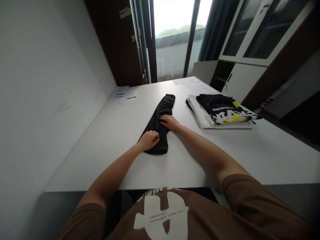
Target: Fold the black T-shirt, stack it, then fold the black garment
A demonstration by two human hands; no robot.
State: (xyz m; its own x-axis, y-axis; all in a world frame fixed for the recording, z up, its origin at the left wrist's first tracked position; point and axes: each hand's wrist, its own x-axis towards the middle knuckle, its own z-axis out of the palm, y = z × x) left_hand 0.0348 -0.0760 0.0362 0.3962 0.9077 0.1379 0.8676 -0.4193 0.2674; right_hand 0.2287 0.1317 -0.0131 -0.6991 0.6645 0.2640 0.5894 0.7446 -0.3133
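A black garment (158, 128), folded into a long narrow shape, lies slantwise on the white table. Its exact kind cannot be made out. My left hand (148, 140) is on the near part of the garment, its fingers curled in against the cloth. Farther up, my right hand (170, 122) rests on the right edge of the garment with fingers stretched out over the fabric. Both palms face down, so the undersides of the fingers are hidden.
To the right is a stack of folded clothes: a black printed shirt (225, 108) on top of white cloth (200, 115). Papers (127, 95) lie along the table's left edge, and pale sheets (195, 85) at its far end. A wall (50, 100) borders the left side.
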